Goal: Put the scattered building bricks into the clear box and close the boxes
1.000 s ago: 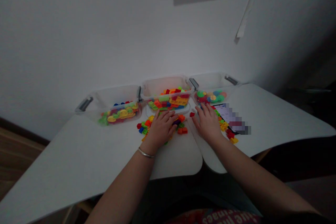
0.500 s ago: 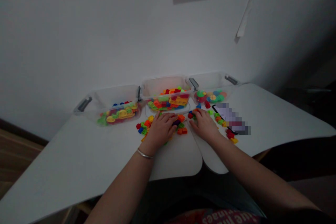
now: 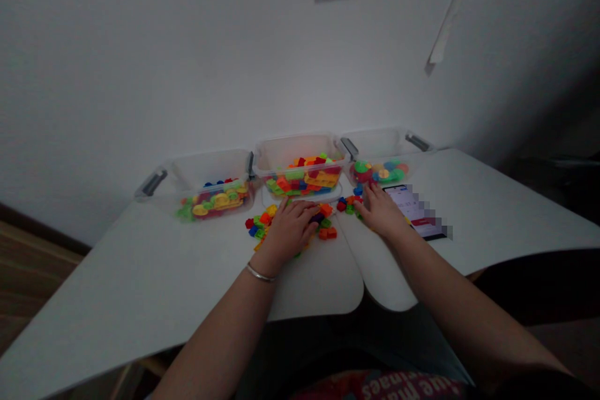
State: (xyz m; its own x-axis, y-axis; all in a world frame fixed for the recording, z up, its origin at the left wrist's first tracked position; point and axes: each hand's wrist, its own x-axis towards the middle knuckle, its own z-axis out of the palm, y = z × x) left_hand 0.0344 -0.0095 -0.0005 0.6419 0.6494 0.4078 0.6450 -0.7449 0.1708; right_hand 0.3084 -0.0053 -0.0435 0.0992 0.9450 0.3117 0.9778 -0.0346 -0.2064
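My left hand [image 3: 291, 225] lies palm down over a pile of small toy building blocks [image 3: 263, 219], with its fingers stretched out. Between its thumb and forefinger shows a dark purple block [image 3: 317, 217]; whether they touch it I cannot tell. Orange blocks [image 3: 328, 233] lie just right of that hand. My right hand [image 3: 383, 209] is palm down beside the phone, fingers extended, covering part of the loose blocks there. A small cluster of red, blue and green blocks [image 3: 345, 204] sits to the left of its fingertips. What lies under both palms is hidden.
Three clear plastic bins stand along the wall: the left bin [image 3: 210, 162], middle bin [image 3: 300, 144] and right bin [image 3: 379, 137], each holding colourful pieces. A phone [image 3: 407, 203] lies right of my right hand. The white table [image 3: 319, 287] has a rounded notch at its front edge.
My right hand has moved right, away from the small cluster toward the phone, and now covers blocks that were in sight. My left hand stays on the pile. The view has shifted slightly.
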